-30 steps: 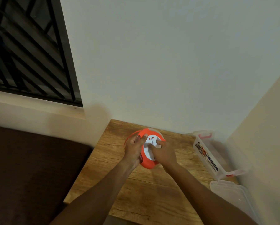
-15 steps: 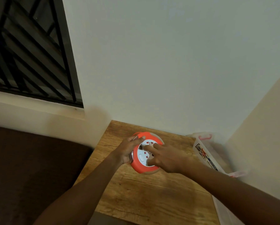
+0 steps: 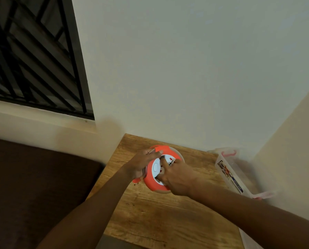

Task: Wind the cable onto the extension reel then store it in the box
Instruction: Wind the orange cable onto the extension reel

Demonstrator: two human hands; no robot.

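An orange extension reel [image 3: 151,182] with a white socket face lies on the wooden table [image 3: 160,218]. My left hand [image 3: 141,164] grips its left rim, fingers over the top edge. My right hand [image 3: 177,178] presses on the white face with fingers spread. A small orange bit [image 3: 136,180], maybe the plug end, pokes out below my left hand. The clear plastic box [image 3: 229,175] with pink latches stands open at the table's right edge against the wall.
The table sits in a corner, with walls behind and to the right. A dark brown surface [image 3: 33,186] lies to the left, below a barred window [image 3: 29,56]. A clear lid corner [image 3: 247,239] shows at the bottom right.
The reel went from held upright above the table to lying flatter on it. My right hand has shifted over the white face, and the loose orange cable loop at top left is gone.
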